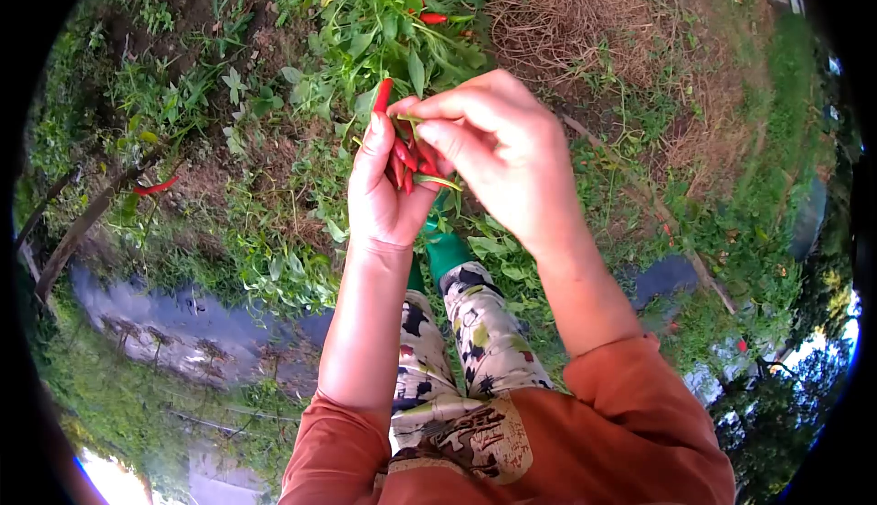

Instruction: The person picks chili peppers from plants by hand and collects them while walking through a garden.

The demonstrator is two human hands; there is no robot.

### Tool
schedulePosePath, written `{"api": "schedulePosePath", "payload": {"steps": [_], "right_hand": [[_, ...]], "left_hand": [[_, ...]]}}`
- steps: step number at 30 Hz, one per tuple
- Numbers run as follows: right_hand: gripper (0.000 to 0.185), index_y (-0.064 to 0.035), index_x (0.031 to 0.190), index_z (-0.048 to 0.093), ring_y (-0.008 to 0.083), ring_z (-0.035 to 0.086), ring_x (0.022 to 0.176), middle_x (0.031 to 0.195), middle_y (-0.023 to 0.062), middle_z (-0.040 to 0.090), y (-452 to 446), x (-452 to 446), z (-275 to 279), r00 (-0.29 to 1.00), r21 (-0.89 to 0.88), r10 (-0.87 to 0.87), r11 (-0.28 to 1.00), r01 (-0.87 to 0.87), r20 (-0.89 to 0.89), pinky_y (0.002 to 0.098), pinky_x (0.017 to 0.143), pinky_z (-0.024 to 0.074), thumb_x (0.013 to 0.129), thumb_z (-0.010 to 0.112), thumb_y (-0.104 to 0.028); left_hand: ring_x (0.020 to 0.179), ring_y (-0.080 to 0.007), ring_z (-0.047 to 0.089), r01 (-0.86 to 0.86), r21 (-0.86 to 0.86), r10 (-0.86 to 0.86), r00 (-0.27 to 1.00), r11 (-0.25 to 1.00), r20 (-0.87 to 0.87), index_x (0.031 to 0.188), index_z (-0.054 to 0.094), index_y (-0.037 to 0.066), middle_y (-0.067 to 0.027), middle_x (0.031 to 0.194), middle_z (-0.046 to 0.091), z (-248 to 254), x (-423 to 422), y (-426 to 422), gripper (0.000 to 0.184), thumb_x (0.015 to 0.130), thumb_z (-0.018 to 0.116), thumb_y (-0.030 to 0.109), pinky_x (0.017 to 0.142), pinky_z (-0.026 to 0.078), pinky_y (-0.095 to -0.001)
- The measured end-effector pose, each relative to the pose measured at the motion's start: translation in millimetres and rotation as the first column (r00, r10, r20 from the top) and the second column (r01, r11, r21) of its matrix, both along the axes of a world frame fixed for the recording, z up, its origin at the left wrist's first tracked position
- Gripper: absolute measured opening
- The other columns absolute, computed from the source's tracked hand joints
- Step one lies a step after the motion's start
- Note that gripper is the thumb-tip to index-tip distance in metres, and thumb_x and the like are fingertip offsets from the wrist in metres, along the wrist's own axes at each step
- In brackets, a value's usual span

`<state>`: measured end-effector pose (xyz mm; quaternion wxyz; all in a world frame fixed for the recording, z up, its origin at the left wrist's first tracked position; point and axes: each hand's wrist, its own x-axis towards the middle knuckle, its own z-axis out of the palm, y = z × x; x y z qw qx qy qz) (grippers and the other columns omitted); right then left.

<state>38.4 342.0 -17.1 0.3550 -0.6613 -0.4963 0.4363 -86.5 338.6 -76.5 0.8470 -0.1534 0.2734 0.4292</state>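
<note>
Several red chili peppers (405, 159) lie in my left hand (376, 196), whose fingers are curled round them. One red chili (383, 95) sticks up past my left thumb. My right hand (489, 144) is at the right side of the bunch, its thumb and forefinger pinched on a green stem (408, 119). The far end of that stem is hidden among the fingers. Another green stalk (438, 180) pokes out below, between the hands.
A leafy pepper plant (388, 25) with red chilies (431, 19) stands beyond my hands. Dry straw (585, 25) lies at the upper right. Another red chili (155, 187) is at the left by a wooden stick (78, 231). Dark plastic sheeting (192, 318) lies lower left.
</note>
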Motion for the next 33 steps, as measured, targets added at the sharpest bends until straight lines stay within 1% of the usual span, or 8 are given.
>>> {"api": "schedulePosePath", "payload": {"steps": [2,5,8,13,18,26,28,33], "right_hand": [[0.013,0.0007,0.091,0.064,0.0079,0.056,0.068,0.088,0.0038,0.055,-2.4,-6.9,8.7,0.989,0.027,0.028,0.999,-0.032,0.144,0.0184,0.055,0.0456,0.079,0.061,0.0],[0.015,-0.0014,0.094,0.064,0.0053,0.051,0.064,0.082,0.0016,0.057,3.4,-2.2,0.5,0.947,0.036,-0.245,0.966,0.258,-0.209,0.0181,0.051,0.04,0.082,0.061,-0.01],[0.016,-0.0014,0.086,0.062,0.0047,0.05,0.053,0.064,0.0001,0.058,24.1,15.0,-48.1,0.869,-0.131,-0.477,0.877,0.461,-0.135,0.0198,0.048,0.0397,0.079,0.064,-0.015],[0.031,-0.0021,0.081,0.062,0.0127,0.056,0.055,0.067,0.0042,0.062,41.6,1.7,-90.6,0.842,-0.175,-0.535,0.825,0.537,0.065,0.0269,0.056,0.0434,0.077,0.064,-0.033],[0.017,-0.0024,0.082,0.062,0.0126,0.057,0.056,0.065,0.0045,0.062,45.4,-11.8,-95.6,0.79,-0.035,-0.606,0.791,0.611,0.092,0.0263,0.056,0.0436,0.076,0.062,-0.018],[0.02,0.0011,0.093,0.059,0.0098,0.052,0.058,0.075,0.0051,0.06,18.0,-49.2,-104.0,0.641,-0.296,-0.744,0.666,0.684,-0.191,0.0225,0.049,0.043,0.079,0.055,-0.012],[0.02,0.0004,0.093,0.06,0.0097,0.05,0.057,0.074,0.0044,0.059,21.1,-54.6,-97.4,0.449,-0.453,-0.836,0.549,0.702,-0.317,0.0237,0.048,0.0404,0.079,0.054,-0.013],[0.02,0.0018,0.089,0.059,0.0106,0.052,0.059,0.07,0.0045,0.059,33.4,-47.9,-111.1,0.529,-0.35,-0.801,0.598,0.721,-0.279,0.0249,0.052,0.0406,0.077,0.058,-0.014]], "left_hand": [[0.096,-0.0254,0.057,0.005,0.051,0.0,0.996,0.999,-0.092,0.109,0.053,0.004,-0.0134,0.107,0.057,7.5,2.3,1.7,0.036,0.089,0.048,0.033,0.084,0.046,-0.0444],[0.097,-0.0315,0.056,-0.001,0.172,-0.005,0.999,0.985,0.034,0.109,0.053,0.005,-0.0153,0.109,0.057,-3.4,-7.5,-1.3,0.035,0.089,0.047,0.033,0.082,0.048,-0.0491],[0.096,-0.0339,0.056,-0.009,0.183,-0.004,0.997,0.983,0.072,0.108,0.054,0.006,-0.016,0.105,0.057,-11.0,-16.3,-3.7,0.034,0.089,0.047,0.033,0.08,0.049,-0.0495],[0.089,-0.0305,0.056,-0.001,0.16,-0.003,1.0,0.987,0.022,0.106,0.054,0.008,-0.0131,0.1,0.058,-1.4,-20.5,-10.3,0.031,0.089,0.048,0.033,0.075,0.051,-0.0465],[0.088,-0.0311,0.057,-0.003,0.156,-0.003,0.999,0.988,0.038,0.106,0.054,0.007,-0.0143,0.1,0.058,1.7,-31.3,-13.2,0.032,0.089,0.047,0.033,0.073,0.051,-0.0454],[0.085,-0.026,0.053,0.045,0.14,-0.038,0.998,0.989,-0.054,0.103,0.055,0.01,-0.0095,0.096,0.056,10.7,-38.2,-16.8,0.027,0.089,0.048,0.033,0.068,0.049,-0.0401],[0.085,-0.0263,0.053,0.047,0.132,-0.041,0.998,0.99,-0.045,0.103,0.055,0.011,-0.0095,0.096,0.056,11.7,-39.1,-17.5,0.027,0.089,0.048,0.033,0.068,0.048,-0.0401],[0.085,-0.0275,0.054,0.043,0.136,-0.038,0.998,0.99,-0.04,0.103,0.055,0.01,-0.0109,0.097,0.057,15.0,-45.4,-18.9,0.028,0.089,0.048,0.034,0.067,0.048,-0.041]]}}
